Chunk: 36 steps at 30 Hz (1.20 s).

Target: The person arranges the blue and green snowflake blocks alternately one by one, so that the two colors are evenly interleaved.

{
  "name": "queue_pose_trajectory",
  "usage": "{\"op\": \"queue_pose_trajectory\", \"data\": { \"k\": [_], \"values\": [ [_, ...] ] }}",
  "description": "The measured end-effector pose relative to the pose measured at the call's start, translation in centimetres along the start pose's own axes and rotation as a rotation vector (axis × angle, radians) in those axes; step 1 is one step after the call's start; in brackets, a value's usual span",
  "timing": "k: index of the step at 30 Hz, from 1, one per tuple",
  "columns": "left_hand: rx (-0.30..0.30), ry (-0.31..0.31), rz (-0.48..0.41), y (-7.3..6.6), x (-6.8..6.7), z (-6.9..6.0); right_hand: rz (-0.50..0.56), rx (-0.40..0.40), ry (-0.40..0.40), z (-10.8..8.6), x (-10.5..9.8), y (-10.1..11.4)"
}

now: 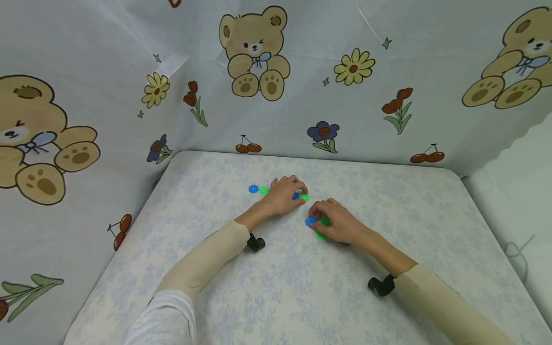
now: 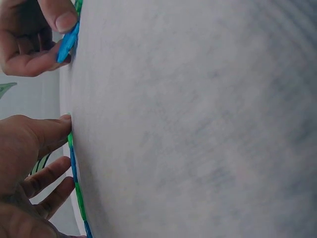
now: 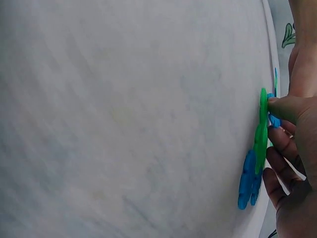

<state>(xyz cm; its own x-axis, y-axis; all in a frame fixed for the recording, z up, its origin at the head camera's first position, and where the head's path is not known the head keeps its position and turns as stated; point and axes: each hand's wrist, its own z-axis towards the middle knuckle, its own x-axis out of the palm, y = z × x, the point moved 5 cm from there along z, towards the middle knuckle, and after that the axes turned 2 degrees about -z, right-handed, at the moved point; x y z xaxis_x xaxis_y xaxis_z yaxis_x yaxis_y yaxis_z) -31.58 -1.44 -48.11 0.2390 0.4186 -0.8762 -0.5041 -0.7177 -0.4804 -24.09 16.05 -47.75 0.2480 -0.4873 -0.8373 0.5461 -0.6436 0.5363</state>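
My right hand (image 1: 338, 224) pinched a blue disc (image 1: 310, 221), on the near side of the row (image 1: 295, 196), by its right end. My left hand (image 1: 282, 195), fingers apart, touched that row, which ran left to right.

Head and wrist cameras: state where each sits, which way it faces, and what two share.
Head: worn on the head, facing forward and down at the pale, blue-mottled table; left hand, right hand and beige-covered forearms show.
Left wrist: worn there, looking low across the table; left hand lower left, right hand upper left.
Right wrist: worn there, also looking low; right hand at right, part of the left arm above.
Shared: head and left wrist both show the right hand pinching a flat blue plastic-looking disc.
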Motion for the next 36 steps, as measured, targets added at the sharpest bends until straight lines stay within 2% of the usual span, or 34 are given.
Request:
{"op": "queue_pose_trajectory", "data": {
  "k": [9, 23, 36],
  "values": [
    [0.015, 0.007, 0.011, 0.4, 0.2, 0.0, -0.011, 0.035, -0.021, 1.2, -0.7, -1.7],
    [-0.004, 0.016, 0.015, 0.3, 0.2, 0.1, -0.035, 0.076, -0.051, 2.9, -1.8, -3.7],
    [-0.013, 0.021, 0.03, 0.3, 0.3, 0.2, -0.083, 0.061, -0.051, 3.9, -2.2, -3.7]
  ]
}}
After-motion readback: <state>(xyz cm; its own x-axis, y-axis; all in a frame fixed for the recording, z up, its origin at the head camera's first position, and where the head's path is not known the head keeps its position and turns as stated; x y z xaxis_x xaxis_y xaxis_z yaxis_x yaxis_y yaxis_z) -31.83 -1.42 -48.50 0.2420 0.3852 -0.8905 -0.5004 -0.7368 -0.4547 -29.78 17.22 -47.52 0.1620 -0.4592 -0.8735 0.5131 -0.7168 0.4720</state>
